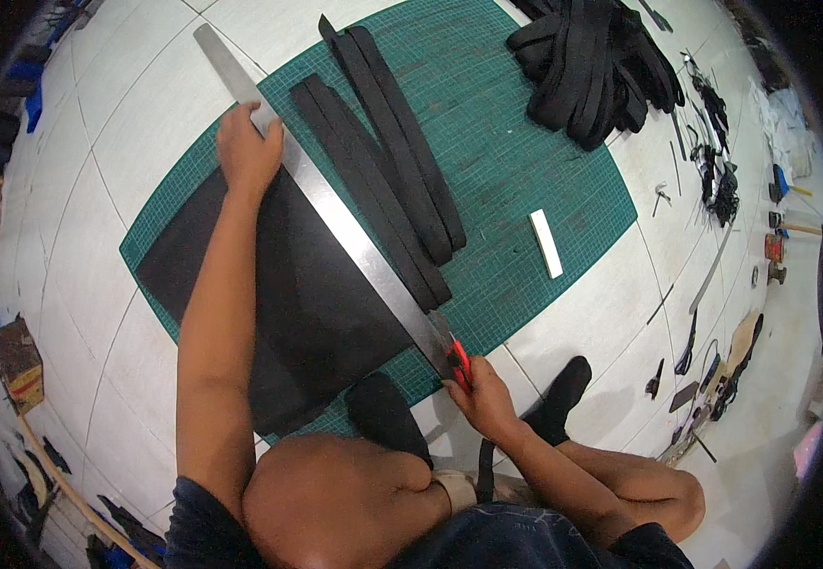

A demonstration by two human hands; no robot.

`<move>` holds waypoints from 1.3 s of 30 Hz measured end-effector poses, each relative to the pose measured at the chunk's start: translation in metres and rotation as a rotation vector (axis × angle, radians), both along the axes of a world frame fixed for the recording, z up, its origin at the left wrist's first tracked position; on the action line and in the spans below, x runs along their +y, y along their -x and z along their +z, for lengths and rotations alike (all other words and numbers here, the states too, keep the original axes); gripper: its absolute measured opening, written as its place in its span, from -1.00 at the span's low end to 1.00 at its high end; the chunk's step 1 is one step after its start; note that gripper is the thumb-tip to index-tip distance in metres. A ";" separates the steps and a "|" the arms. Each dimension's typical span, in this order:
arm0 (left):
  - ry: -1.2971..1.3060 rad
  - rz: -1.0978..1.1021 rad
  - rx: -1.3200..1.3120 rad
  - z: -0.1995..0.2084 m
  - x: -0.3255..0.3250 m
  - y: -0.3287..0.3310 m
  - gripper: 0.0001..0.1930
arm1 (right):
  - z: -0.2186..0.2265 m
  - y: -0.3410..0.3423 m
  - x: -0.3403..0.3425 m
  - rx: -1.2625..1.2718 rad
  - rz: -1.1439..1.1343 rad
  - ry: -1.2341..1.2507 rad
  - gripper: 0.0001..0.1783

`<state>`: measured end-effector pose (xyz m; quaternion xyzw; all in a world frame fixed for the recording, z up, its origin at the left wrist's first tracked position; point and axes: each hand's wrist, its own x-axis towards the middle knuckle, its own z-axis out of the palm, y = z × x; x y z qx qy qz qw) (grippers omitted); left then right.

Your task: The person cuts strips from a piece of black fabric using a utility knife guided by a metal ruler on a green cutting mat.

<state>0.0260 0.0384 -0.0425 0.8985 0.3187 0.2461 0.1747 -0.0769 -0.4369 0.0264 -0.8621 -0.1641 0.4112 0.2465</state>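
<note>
Bent knees and dark-socked feet fill the lower frame, the person crouched on the white tiled floor at the near edge of a green cutting mat. Taking the long steel ruler as the landmark: it runs diagonally across the mat, from its far end up and to the left down to its near end by the right knee. Left of the ruler lies a black sheet, its edge tucked under the steel. Right of the ruler, cut black strips lie roughly parallel to it, and further right a small white block rests on the mat. A heap of black strapping sits well beyond, at the mat's far right corner, with assorted tools scattered on the floor further right.

The left hand is spread flat, pressing the ruler down near its far end. The right hand is closed around a red utility knife, the blade meeting the ruler's near end. So the cutting line stretches away from the right hand towards the left hand along the ruler's long axis; the right hand is the nearer one to the body, the left arm reaching well forward.
</note>
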 end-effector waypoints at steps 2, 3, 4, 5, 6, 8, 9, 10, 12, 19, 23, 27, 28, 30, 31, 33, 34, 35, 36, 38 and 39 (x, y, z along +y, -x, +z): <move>-0.020 0.043 0.118 0.010 -0.018 0.023 -0.47 | 0.001 -0.004 0.014 -0.104 0.049 0.000 -0.49; -0.031 -0.005 0.213 0.012 -0.030 0.033 -0.44 | 0.000 -0.005 0.018 -0.194 0.093 -0.008 -0.45; -0.043 -0.051 0.314 0.012 -0.035 0.042 -0.40 | -0.002 -0.004 0.021 -0.185 0.102 -0.015 -0.45; -0.045 -0.041 0.323 0.007 -0.036 0.047 -0.40 | -0.006 -0.002 0.022 -0.242 0.114 -0.051 -0.43; -0.058 -0.051 0.297 0.003 -0.036 0.049 -0.37 | -0.011 -0.001 0.024 -0.304 0.125 -0.088 -0.41; -0.022 -0.054 0.310 -0.003 -0.032 0.055 -0.32 | -0.020 0.003 0.024 -0.295 0.129 -0.127 -0.44; -0.023 -0.047 0.303 -0.003 -0.031 0.055 -0.32 | -0.023 0.001 0.024 -0.296 0.127 -0.158 -0.46; 0.005 -0.056 0.313 -0.002 -0.030 0.055 -0.31 | -0.024 0.002 0.025 -0.303 0.133 -0.161 -0.46; 0.029 -0.058 0.310 0.002 -0.029 0.053 -0.31 | -0.024 0.005 0.023 -0.303 0.157 -0.162 -0.47; 0.158 -0.164 0.323 0.015 -0.022 0.061 -0.33 | -0.017 0.015 0.024 -0.219 0.186 -0.145 -0.48; 0.206 -0.227 0.313 0.016 -0.016 0.066 -0.34 | -0.017 0.017 0.024 -0.240 0.189 -0.146 -0.45; 0.202 -0.239 0.297 0.012 -0.014 0.069 -0.32 | -0.021 0.018 0.019 -0.251 0.178 -0.175 -0.44; 0.200 -0.240 0.299 0.011 -0.015 0.069 -0.32 | -0.024 0.018 0.017 -0.281 0.182 -0.218 -0.46; 0.197 -0.237 0.300 0.010 -0.014 0.070 -0.32 | -0.024 0.018 0.017 -0.285 0.159 -0.229 -0.51; 0.201 -0.242 0.314 0.011 -0.013 0.070 -0.29 | -0.023 0.018 0.018 -0.286 0.133 -0.244 -0.56; 0.201 -0.241 0.334 0.014 -0.008 0.074 -0.25 | -0.014 0.008 0.024 -0.228 0.055 -0.164 -0.60; 0.218 -0.266 0.364 0.017 -0.009 0.072 -0.15 | -0.009 -0.003 0.027 -0.178 -0.028 -0.068 -0.64; 0.233 -0.292 0.394 0.020 -0.009 0.070 -0.04 | -0.019 -0.023 0.023 -0.337 -0.089 -0.101 -0.65; 0.257 -0.304 0.404 0.020 -0.013 0.071 -0.04 | -0.031 -0.045 0.011 -0.485 -0.151 -0.114 -0.64; 0.234 -0.326 0.508 0.026 -0.012 0.070 0.18 | -0.047 -0.103 -0.001 -0.763 -0.232 -0.121 -0.63; 0.249 -0.340 0.521 0.028 -0.013 0.075 0.18 | -0.045 -0.129 0.001 -0.765 -0.270 -0.035 -0.63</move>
